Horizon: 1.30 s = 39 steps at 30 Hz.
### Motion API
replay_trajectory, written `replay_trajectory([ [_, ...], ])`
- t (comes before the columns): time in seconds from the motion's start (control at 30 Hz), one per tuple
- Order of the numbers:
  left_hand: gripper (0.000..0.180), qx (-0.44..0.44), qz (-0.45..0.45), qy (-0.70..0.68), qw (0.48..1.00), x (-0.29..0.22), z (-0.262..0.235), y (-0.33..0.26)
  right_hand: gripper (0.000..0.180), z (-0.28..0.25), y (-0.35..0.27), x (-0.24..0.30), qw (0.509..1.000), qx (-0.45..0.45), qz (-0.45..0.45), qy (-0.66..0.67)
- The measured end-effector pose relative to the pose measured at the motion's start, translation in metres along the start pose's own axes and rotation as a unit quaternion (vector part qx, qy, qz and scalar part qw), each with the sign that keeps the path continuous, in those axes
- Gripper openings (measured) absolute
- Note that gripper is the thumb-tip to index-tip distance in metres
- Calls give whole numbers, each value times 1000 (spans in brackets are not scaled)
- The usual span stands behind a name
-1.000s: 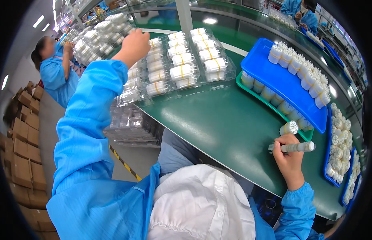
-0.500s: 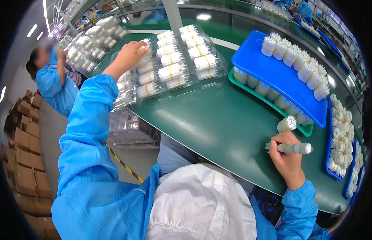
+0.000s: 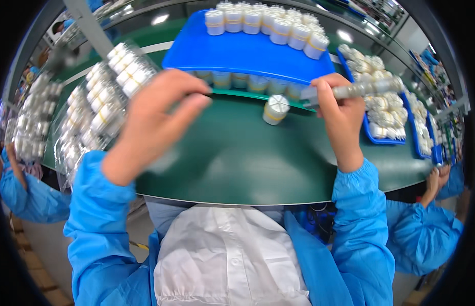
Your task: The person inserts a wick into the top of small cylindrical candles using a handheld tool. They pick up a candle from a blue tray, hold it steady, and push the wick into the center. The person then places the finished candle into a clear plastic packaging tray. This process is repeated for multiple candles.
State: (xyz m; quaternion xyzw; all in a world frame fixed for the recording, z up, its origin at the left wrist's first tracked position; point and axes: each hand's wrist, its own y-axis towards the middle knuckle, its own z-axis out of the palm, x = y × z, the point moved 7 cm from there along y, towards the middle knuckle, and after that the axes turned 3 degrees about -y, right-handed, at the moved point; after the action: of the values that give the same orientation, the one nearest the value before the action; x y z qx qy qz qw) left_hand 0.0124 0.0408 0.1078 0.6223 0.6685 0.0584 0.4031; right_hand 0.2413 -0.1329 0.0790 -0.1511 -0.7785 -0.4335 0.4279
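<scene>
My left hand (image 3: 158, 120) hovers over the green table (image 3: 232, 158), holding nothing, its thumb and fingers a little apart. In my right hand (image 3: 342, 109) is a pale, translucent tube-like tool (image 3: 370, 87) with a flat grey end; its exact kind is unclear. A single white roll with a yellow band (image 3: 276, 109) stands upright on the table between my hands. Behind it, a blue tray (image 3: 196, 51) bears several white banded rolls (image 3: 281, 30) at its far side. It sits above a green tray (image 3: 237, 93) with more rolls in it.
Clear plastic packs of white rolls (image 3: 102, 102) lie to the left. More blue trays (image 3: 385, 141) filled with white pieces stand on the right. Co-workers in blue sleeves sit at the left (image 3: 30, 196) and right (image 3: 426, 229). A metal post (image 3: 89, 25) rises at the far left.
My view has swung to the right. My left hand has come away from the plastic packs toward the middle. The right hand still holds the tube-like tool, now raised near the trays.
</scene>
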Motion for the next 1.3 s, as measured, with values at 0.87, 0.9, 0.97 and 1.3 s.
replay_trajectory([
  [0.87, 50, 86, 7, -138, 987, -1, 109, 1, 8, 46, -22, 1, 983, 134, -114, -45],
  [0.9, 51, 82, 6, -139, 987, -1, 110, 0, 8, 46, -22, 1, 983, 136, -109, -49],
  [0.97, 51, 73, 8, -134, 988, -1, 111, -2, 9, 47, -23, 2, 984, 136, -101, -53],
  [1.3, 53, 43, 31, -106, 993, -1, 113, -6, 10, 52, -28, 5, 983, 154, -75, -69],
])
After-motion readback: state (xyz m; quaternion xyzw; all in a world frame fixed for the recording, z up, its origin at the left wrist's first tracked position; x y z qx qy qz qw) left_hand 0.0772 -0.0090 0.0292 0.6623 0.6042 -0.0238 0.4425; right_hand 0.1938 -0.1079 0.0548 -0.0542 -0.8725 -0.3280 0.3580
